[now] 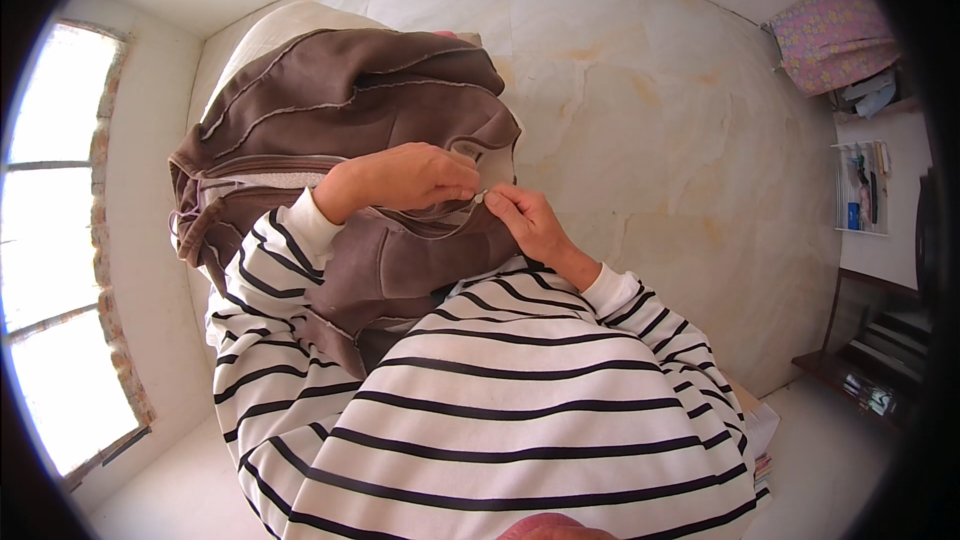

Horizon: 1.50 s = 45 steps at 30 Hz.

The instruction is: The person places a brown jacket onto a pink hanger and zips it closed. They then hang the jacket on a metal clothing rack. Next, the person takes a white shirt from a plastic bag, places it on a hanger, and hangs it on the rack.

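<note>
A brown jacket (420,262) with pale seam edges and a light fleecy lining lies spread before me, its front parted along a zipper (431,229). Both my hands meet at one end of that zipper, near the jacket's right edge. My left hand (420,176) reaches across the jacket, fingertips pinched at the zipper end. Close beside it, my right hand (529,221) pinches the same end between thumb and bent forefinger. A small metal zipper part (480,196) shows between the fingertips; its exact fit is too small to tell.
Under the jacket is a pale cloth-covered surface (300,15). Marble-patterned floor tiles (660,127) spread to the right. Bright windows (56,240) stand at the left. A floral cloth (836,37), a white wire rack (861,187) and a dark shelf (847,382) are at the far right.
</note>
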{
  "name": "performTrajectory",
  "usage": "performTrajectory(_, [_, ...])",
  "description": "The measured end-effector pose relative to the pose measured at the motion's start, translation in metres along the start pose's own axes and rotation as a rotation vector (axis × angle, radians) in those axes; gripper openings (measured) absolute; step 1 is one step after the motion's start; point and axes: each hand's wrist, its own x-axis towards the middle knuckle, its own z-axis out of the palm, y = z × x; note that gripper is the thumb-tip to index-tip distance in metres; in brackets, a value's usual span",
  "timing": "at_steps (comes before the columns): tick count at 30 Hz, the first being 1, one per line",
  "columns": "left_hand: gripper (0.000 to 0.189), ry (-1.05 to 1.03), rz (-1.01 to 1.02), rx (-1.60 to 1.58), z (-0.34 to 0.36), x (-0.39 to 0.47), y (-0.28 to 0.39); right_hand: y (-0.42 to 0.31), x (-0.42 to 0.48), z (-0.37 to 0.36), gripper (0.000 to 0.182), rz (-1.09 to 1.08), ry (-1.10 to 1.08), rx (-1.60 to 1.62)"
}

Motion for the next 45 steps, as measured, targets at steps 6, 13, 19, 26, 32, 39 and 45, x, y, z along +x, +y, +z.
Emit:
performTrajectory(6, [0.015, -0.014, -0.021, 0.009, 0.001, 0.001, 0.0, 0.002, 0.002, -0.001, 0.029, 0.001, -0.009, 0.021])
performTrajectory(13, [0.013, 0.005, -0.05, 0.032, 0.006, 0.001, 0.004, 0.001, 0.003, 0.0, 0.028, 0.016, -0.017, 0.038])
performTrajectory(19, [0.013, 0.066, -0.057, -0.084, 0.013, 0.001, -0.003, 0.005, 0.004, 0.001, 0.027, 0.033, -0.013, 0.04])
performTrajectory(26, [0.008, 0.081, -0.001, -0.149, 0.011, 0.001, -0.006, 0.004, 0.005, 0.002, 0.028, 0.038, 0.011, 0.05])
performTrajectory(32, [0.007, 0.068, 0.027, -0.135, 0.008, 0.002, -0.006, 0.006, 0.005, 0.001, 0.028, 0.044, 0.022, 0.04])
performTrajectory(39, [0.008, 0.074, 0.018, -0.155, 0.005, 0.003, -0.001, 0.009, 0.006, 0.002, 0.029, 0.048, 0.025, 0.011])
performTrajectory(45, [0.009, 0.07, 0.046, -0.117, 0.008, 0.005, -0.003, 0.01, 0.006, 0.001, 0.028, 0.059, 0.029, 0.004])
